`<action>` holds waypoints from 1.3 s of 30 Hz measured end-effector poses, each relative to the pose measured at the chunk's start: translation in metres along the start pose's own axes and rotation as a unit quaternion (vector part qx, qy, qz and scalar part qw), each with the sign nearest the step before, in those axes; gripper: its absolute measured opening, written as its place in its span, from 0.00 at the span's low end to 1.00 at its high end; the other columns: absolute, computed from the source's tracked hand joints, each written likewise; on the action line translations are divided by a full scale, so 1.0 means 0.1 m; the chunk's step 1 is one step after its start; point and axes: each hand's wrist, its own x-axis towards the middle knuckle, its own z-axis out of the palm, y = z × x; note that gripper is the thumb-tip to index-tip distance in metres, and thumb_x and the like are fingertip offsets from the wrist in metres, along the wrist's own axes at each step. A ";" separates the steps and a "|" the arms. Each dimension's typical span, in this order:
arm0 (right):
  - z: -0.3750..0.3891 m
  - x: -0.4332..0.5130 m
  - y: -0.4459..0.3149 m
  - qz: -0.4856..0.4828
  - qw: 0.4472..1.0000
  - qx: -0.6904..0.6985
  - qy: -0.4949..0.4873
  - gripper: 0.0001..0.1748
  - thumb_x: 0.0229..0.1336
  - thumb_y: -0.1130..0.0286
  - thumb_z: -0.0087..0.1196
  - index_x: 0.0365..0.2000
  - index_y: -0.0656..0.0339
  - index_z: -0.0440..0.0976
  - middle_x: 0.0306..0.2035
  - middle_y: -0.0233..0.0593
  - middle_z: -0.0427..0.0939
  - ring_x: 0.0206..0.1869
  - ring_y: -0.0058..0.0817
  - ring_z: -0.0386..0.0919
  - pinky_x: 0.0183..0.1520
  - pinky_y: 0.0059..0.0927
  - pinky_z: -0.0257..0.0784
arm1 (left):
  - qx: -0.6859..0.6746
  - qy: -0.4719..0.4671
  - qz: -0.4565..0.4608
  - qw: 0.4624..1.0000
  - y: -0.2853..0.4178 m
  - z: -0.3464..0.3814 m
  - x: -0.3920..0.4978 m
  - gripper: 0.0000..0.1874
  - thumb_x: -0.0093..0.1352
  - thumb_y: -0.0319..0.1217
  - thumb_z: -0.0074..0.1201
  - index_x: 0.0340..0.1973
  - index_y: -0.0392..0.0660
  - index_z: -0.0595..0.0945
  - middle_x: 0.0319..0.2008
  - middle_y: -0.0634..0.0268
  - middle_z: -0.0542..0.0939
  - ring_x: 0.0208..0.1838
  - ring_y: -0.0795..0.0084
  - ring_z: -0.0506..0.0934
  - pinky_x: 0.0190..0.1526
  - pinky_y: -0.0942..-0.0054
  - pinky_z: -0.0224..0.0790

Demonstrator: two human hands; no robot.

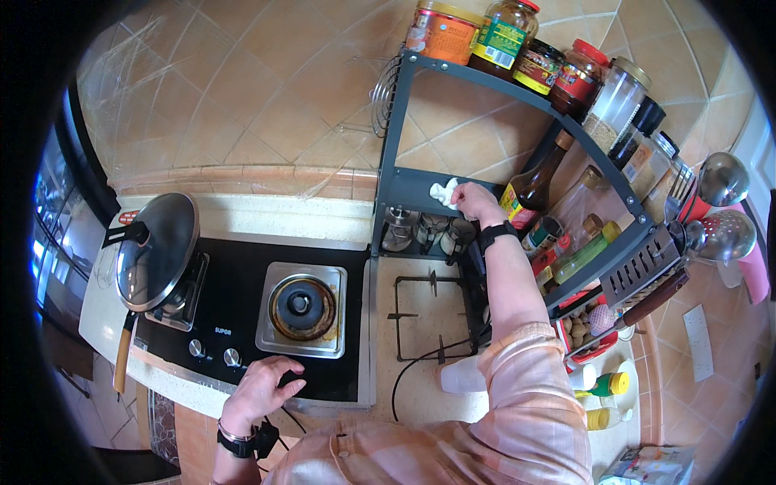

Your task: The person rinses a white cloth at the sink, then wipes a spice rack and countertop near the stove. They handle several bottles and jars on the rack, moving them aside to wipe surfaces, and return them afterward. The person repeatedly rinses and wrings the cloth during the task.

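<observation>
My right hand (477,202) reaches onto the middle shelf (415,188) of a dark metal rack and grips a crumpled white cloth or tissue (444,192). A brown glass sauce bottle (536,185) stands just right of that hand. My left hand (265,385) hovers near the front edge of the black gas cooktop (239,279), fingers apart, with nothing in it. Beyond it lies the right burner (301,306) on its square metal tray, with brown stains around it. Metal knobs (231,357) sit close to the left hand.
A lidded wok (159,251) stands on the left burner, its wooden handle (123,357) pointing forward. Jars (501,39) line the rack's top. Several bottles and hanging utensils (642,267) crowd the right. A loose pan support (397,327) and a black cable (398,379) lie beside the cooktop.
</observation>
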 end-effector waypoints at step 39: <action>0.23 0.32 0.06 0.026 0.993 -0.068 0.092 0.17 0.57 0.71 0.44 0.46 0.53 0.76 0.47 0.48 0.77 0.51 0.44 0.75 0.53 0.40 0.70 | 0.015 -0.002 -0.050 0.999 -0.06 0.01 -0.02 0.13 0.60 0.33 0.61 0.36 0.39 0.81 0.37 0.56 0.82 0.41 0.55 0.79 0.45 0.64 0.72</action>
